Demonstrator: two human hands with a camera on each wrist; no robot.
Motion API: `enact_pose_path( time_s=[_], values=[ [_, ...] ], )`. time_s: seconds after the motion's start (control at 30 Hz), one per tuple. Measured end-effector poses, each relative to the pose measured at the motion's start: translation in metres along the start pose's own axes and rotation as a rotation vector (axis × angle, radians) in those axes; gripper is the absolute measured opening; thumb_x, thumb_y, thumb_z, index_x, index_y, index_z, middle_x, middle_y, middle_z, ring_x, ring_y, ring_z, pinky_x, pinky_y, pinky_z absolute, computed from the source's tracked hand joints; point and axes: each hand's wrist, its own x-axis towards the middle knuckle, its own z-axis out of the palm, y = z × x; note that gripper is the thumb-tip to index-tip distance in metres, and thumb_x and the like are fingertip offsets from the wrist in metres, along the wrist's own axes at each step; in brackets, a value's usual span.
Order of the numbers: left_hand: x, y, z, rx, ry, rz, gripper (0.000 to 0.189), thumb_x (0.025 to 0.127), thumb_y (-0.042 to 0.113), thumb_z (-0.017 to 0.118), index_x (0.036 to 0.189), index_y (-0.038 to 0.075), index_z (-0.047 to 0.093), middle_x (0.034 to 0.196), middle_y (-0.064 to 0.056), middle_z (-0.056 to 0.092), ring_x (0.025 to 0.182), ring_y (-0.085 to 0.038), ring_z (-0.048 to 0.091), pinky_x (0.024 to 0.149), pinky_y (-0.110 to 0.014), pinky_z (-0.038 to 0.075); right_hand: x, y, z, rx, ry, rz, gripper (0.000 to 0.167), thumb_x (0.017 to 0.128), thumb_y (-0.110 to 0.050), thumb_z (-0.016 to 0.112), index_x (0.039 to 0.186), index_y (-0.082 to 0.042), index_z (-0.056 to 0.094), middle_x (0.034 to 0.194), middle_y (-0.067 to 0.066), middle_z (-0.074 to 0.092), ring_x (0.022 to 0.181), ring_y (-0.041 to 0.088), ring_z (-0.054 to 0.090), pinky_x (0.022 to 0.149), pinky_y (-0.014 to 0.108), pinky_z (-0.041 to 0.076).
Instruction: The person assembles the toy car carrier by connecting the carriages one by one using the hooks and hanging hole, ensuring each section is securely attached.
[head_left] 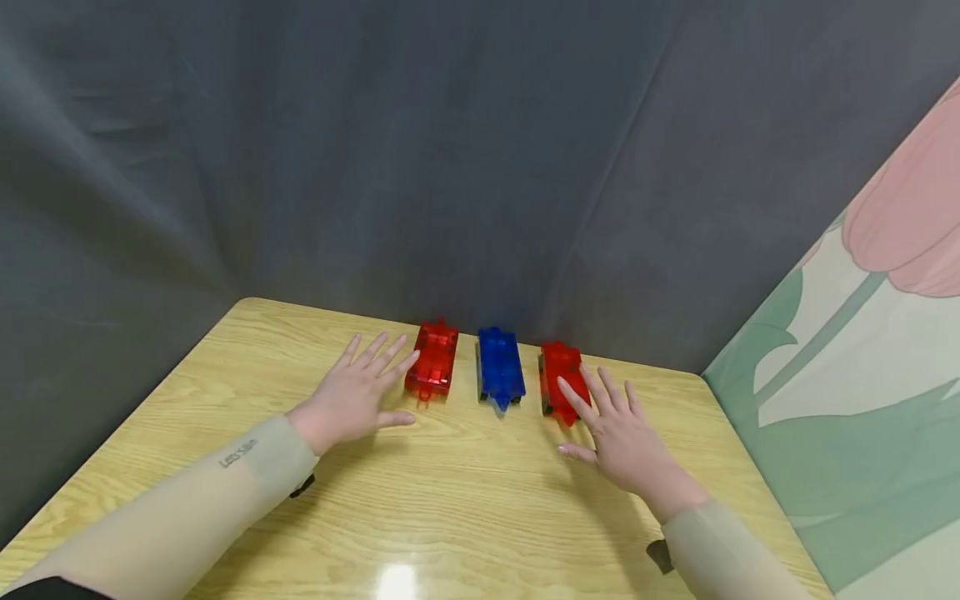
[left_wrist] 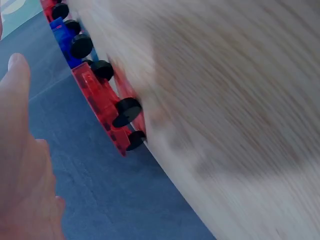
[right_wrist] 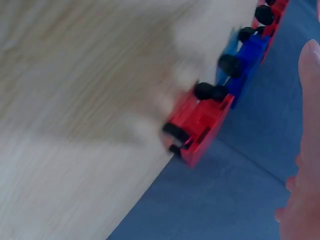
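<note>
Three cars: I see three translucent plastic toy cars with black wheels in a row at the far edge of the wooden table (head_left: 465, 500), in front of the grey cloth backdrop (head_left: 450, 167).
Blue car (head_left: 500, 367): my landmark, the middle one, its pointed end facing me.
Left red car (head_left: 433, 360): just left of the blue car, a small gap between them; see-through red, with a small tab at its near end.
Right red car (head_left: 561, 380): just right of the blue car, more solid red, its near end partly hidden by fingers.
Left hand (head_left: 354, 398): I hold it flat over the table left of the blue car, fingers straight and spread, fingertips beside the left red car; I cannot tell whether they touch it.
Right hand (head_left: 617, 433): right of the blue car, fingers straight and spread, the forefinger lying over the right red car.
Wrist views: blurred; I make out only the wheels and undersides.
</note>
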Motion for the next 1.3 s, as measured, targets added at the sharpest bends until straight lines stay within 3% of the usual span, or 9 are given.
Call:
enact_pose_path(
  time_s=[0.13, 0.37, 0.6, 0.87, 1.07, 1.3],
  values=[
    [0.007, 0.002, 0.0, -0.058, -0.037, -0.052, 0.094, 0.089, 0.069, 0.054, 0.158, 0.013, 0.025, 0.163, -0.011, 0.012, 0.148, -0.038, 0.01, 0.115, -0.06, 0.001, 0.015, -0.008, -0.005, 0.07, -0.012, 0.014, 0.095, 0.088, -0.06, 0.064, 0.16, -0.026, 0.013, 0.165, 0.012, 0.0, 0.149, 0.036, -0.002, 0.114, 0.062, 0.005],
    [0.025, 0.002, 0.001, -0.148, -0.203, -0.133, 0.095, 0.092, 0.074, 0.041, 0.16, 0.015, 0.011, 0.164, -0.007, 0.003, 0.149, -0.035, 0.005, 0.115, -0.058, -0.001, 0.038, -0.023, 0.001, 0.229, -0.037, 0.023, 0.09, 0.09, -0.06, 0.061, 0.16, -0.028, 0.014, 0.165, 0.01, 0.005, 0.149, 0.034, -0.002, 0.114, 0.062, 0.005],
    [0.052, 0.009, 0.004, -0.307, -0.284, -0.174, 0.092, 0.094, 0.064, 0.052, 0.159, 0.01, 0.015, 0.164, -0.01, 0.013, 0.148, -0.037, 0.007, 0.116, -0.058, 0.005, 0.061, -0.038, 0.006, 0.35, -0.088, 0.034, 0.081, 0.095, -0.055, 0.056, 0.16, -0.028, 0.016, 0.163, 0.013, 0.01, 0.149, 0.037, 0.003, 0.115, 0.061, 0.005],
    [0.078, 0.022, 0.019, -0.366, -0.258, -0.301, 0.085, 0.096, 0.058, 0.053, 0.158, 0.01, 0.019, 0.163, -0.013, 0.014, 0.147, -0.039, 0.012, 0.117, -0.055, 0.011, 0.085, -0.051, 0.013, 0.426, -0.206, 0.132, 0.077, 0.098, -0.053, 0.052, 0.16, -0.025, 0.015, 0.164, 0.014, 0.008, 0.148, 0.042, 0.003, 0.116, 0.057, 0.002],
    [0.088, 0.024, 0.027, -0.386, -0.245, -0.443, 0.09, 0.095, 0.059, 0.055, 0.158, 0.008, 0.016, 0.162, -0.021, 0.01, 0.146, -0.042, 0.016, 0.116, -0.052, 0.017, 0.105, -0.062, 0.024, 0.433, -0.236, 0.185, 0.079, 0.098, -0.056, 0.049, 0.16, -0.027, 0.01, 0.164, 0.015, 0.007, 0.147, 0.042, 0.005, 0.116, 0.056, 0.008],
    [0.096, 0.027, 0.034, -0.36, -0.229, -0.515, 0.092, 0.09, 0.064, 0.058, 0.156, 0.007, 0.027, 0.159, -0.027, 0.017, 0.142, -0.044, 0.025, 0.111, -0.054, 0.03, 0.117, -0.075, 0.037, 0.418, -0.241, 0.217, 0.077, 0.098, -0.054, 0.052, 0.16, -0.024, 0.017, 0.164, 0.013, 0.009, 0.148, 0.039, 0.008, 0.114, 0.059, 0.015]
  ],
)
